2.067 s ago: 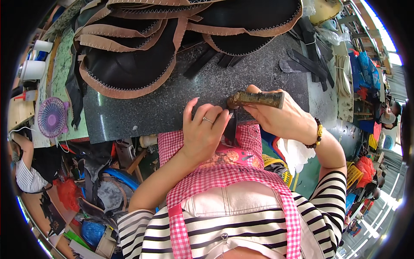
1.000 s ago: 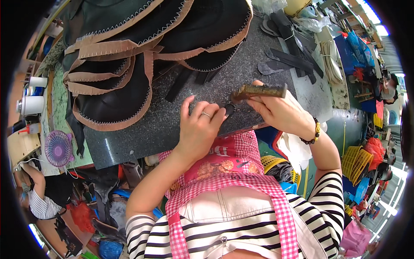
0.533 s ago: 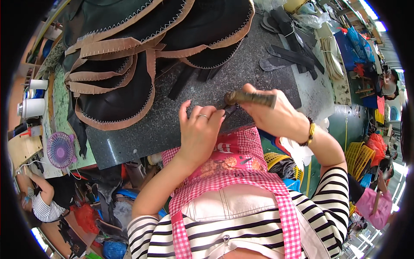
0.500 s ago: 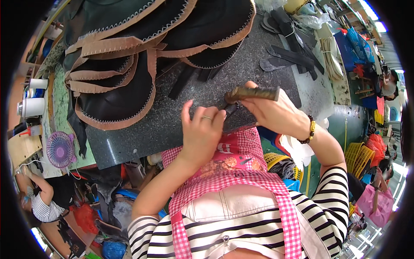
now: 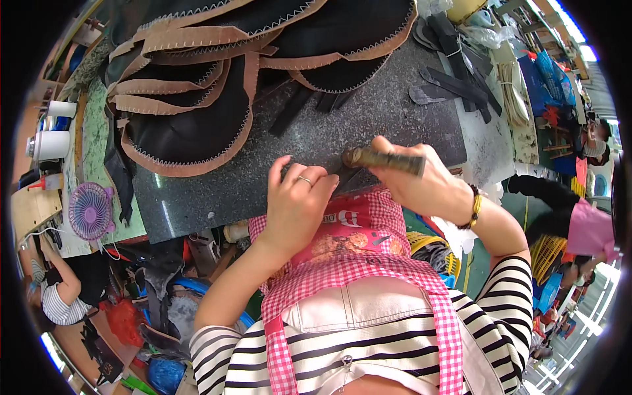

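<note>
In my right hand point(image 5: 428, 178) is a hammer point(image 5: 388, 161) with a worn, wrapped brown handle. Its dark head is low over the near edge of the speckled stone slab point(image 5: 263, 174). My left hand point(image 5: 296, 207), with a ring on one finger, is closed close to the hammer head. Thumb and fingers pinch a small black strip point(image 5: 347, 179), mostly hidden by both hands. Beyond my left hand lie stacked black leather pieces point(image 5: 191, 135) with tan borders and zigzag stitching. A loose black strip point(image 5: 291, 113) lies on the slab beside them.
Black strips point(image 5: 454, 85) lie in a pile at the slab's far right, near a tied bundle of pale strips point(image 5: 512, 92). A purple fan point(image 5: 91, 210) stands at left. Yellow baskets point(image 5: 546, 260) are on the floor at right, where a person in pink point(image 5: 589, 227) is close by.
The view has shifted a little, so the leather stack appears higher and farther right. My left hand is slightly farther from the hammer. The person in pink at right has come higher into view.
</note>
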`<state>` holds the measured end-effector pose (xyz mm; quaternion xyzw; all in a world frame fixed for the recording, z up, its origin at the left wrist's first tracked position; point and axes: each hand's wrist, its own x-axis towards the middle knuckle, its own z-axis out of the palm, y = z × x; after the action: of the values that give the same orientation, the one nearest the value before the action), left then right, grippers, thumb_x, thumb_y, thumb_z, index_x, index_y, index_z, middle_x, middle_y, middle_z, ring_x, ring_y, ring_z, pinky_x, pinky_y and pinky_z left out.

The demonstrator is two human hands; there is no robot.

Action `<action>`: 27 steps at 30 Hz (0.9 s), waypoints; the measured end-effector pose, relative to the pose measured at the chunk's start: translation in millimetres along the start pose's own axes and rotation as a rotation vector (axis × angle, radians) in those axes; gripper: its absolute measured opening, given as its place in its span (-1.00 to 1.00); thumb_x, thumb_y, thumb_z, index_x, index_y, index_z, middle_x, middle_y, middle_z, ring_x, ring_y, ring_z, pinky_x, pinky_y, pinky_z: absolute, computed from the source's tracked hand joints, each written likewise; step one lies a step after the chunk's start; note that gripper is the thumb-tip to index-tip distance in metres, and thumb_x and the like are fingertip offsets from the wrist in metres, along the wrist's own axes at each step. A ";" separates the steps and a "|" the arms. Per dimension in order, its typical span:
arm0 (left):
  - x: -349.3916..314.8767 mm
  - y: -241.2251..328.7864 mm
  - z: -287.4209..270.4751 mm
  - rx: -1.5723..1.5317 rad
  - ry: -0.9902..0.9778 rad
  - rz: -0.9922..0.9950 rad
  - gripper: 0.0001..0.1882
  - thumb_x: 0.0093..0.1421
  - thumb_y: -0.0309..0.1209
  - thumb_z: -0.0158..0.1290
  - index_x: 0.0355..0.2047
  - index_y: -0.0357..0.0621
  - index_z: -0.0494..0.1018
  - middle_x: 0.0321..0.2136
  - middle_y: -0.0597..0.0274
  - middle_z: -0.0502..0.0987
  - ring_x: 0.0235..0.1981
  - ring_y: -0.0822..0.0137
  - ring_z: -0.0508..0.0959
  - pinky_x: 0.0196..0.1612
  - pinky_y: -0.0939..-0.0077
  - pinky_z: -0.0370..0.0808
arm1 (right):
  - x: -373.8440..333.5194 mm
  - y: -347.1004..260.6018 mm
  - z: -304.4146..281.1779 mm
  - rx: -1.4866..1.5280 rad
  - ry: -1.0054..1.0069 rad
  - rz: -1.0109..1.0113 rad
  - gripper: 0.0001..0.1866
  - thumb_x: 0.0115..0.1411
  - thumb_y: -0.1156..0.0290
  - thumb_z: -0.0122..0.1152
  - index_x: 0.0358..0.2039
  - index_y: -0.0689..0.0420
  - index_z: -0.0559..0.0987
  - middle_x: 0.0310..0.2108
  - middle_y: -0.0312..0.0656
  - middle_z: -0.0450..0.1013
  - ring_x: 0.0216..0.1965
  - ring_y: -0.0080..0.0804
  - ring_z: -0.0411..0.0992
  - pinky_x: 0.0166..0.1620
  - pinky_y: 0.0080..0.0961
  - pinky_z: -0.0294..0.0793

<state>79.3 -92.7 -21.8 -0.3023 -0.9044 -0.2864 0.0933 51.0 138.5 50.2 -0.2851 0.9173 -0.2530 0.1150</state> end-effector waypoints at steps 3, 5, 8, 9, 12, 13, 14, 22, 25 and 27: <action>4.5 1.2 -1.3 0.011 0.039 0.085 -0.84 0.11 -0.48 0.21 -0.27 -0.16 0.55 -0.33 0.23 0.52 -0.28 0.22 0.55 -0.02 0.18 0.42 | 5.2 2.3 -2.9 -0.012 0.017 -0.032 -0.83 0.22 0.51 0.10 -0.17 0.15 0.41 -0.54 -0.02 0.44 -0.55 0.04 0.49 -0.52 -0.19 0.48; 2.7 -2.8 -0.1 -0.131 -0.018 0.034 -0.85 0.09 -0.53 0.19 -0.30 -0.21 0.52 -0.34 0.14 0.52 -0.28 0.11 0.54 -0.21 0.28 0.50 | -2.2 -4.7 7.1 -0.010 -0.031 -0.029 -0.73 0.15 0.53 0.14 -0.11 0.13 0.42 -0.52 -0.03 0.42 -0.55 0.04 0.49 -0.49 -0.18 0.50; 9.2 -7.5 13.9 -0.234 0.088 0.038 -0.88 0.09 -0.55 0.16 -0.34 -0.23 0.50 -0.32 0.08 0.50 -0.31 0.06 0.53 -0.26 0.27 0.50 | 5.4 2.6 2.1 -0.127 -0.004 -0.157 -0.78 0.09 0.58 0.18 -0.23 0.15 0.44 -0.49 -0.06 0.45 -0.51 0.03 0.50 -0.44 -0.16 0.51; 15.4 -4.2 20.7 -0.221 0.105 0.072 -0.88 0.09 -0.55 0.16 -0.35 -0.25 0.47 -0.33 0.08 0.49 -0.30 0.05 0.52 -0.23 0.22 0.49 | 4.9 6.9 -2.0 -0.044 0.066 0.024 -0.82 0.14 0.54 0.18 -0.22 0.15 0.46 -0.50 -0.05 0.45 -0.51 0.03 0.49 -0.45 -0.17 0.50; 50.1 -0.2 42.0 -0.137 0.101 0.157 -0.87 0.10 -0.54 0.17 -0.33 -0.24 0.46 -0.36 0.10 0.48 -0.28 0.06 0.52 -0.19 0.19 0.48 | 3.9 26.9 -23.8 -0.112 0.196 0.019 -0.90 0.25 0.44 0.14 -0.25 0.14 0.44 -0.56 -0.02 0.42 -0.52 0.07 0.49 -0.52 -0.15 0.43; 58.8 1.1 40.3 -0.104 0.016 0.158 -0.85 0.11 -0.51 0.16 -0.30 -0.22 0.47 -0.34 0.12 0.48 -0.22 0.08 0.51 -0.14 0.19 0.44 | -0.7 29.3 -25.6 -0.142 0.128 0.043 -0.89 0.26 0.43 0.14 -0.24 0.14 0.44 -0.57 -0.01 0.42 -0.52 0.08 0.48 -0.52 -0.13 0.42; 60.1 1.7 38.0 -0.122 0.017 0.146 -0.86 0.12 -0.50 0.16 -0.30 -0.22 0.48 -0.33 0.13 0.48 -0.21 0.09 0.51 -0.13 0.21 0.43 | -5.2 33.0 -23.9 -0.169 0.059 0.068 -0.88 0.27 0.41 0.13 -0.24 0.14 0.45 -0.59 0.00 0.43 -0.52 0.09 0.48 -0.51 -0.12 0.42; 40.0 10.2 28.7 0.124 0.060 0.170 -0.79 0.13 -0.44 0.20 -0.19 -0.11 0.53 -0.26 0.29 0.49 -0.21 0.27 0.50 -0.01 0.20 0.31 | -10.9 31.6 -4.7 -0.026 0.148 0.062 -0.82 0.23 0.43 0.17 -0.24 0.15 0.36 -0.56 0.06 0.45 -0.50 0.17 0.48 -0.50 -0.08 0.44; 33.7 2.0 18.8 -0.032 0.009 0.084 -0.78 0.11 -0.44 0.21 -0.20 -0.08 0.53 -0.27 0.29 0.50 -0.21 0.27 0.51 0.00 0.23 0.29 | -13.6 20.8 3.5 -0.052 0.100 0.118 -0.82 0.20 0.45 0.17 -0.23 0.14 0.38 -0.57 0.02 0.44 -0.52 0.15 0.47 -0.50 -0.08 0.44; 33.7 2.1 13.4 0.069 -0.031 0.135 -0.80 0.14 -0.41 0.19 -0.20 -0.11 0.53 -0.27 0.29 0.51 -0.21 0.28 0.51 0.00 0.21 0.30 | -11.0 30.0 -0.2 -0.044 0.158 0.053 -0.79 0.20 0.46 0.18 -0.15 0.13 0.46 -0.56 -0.01 0.44 -0.51 0.13 0.47 -0.47 -0.10 0.44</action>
<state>53.6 -67.0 -20.3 -0.3637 -0.8925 -0.2435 0.1088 45.9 166.2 35.1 -0.2424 0.9361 -0.2514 0.0428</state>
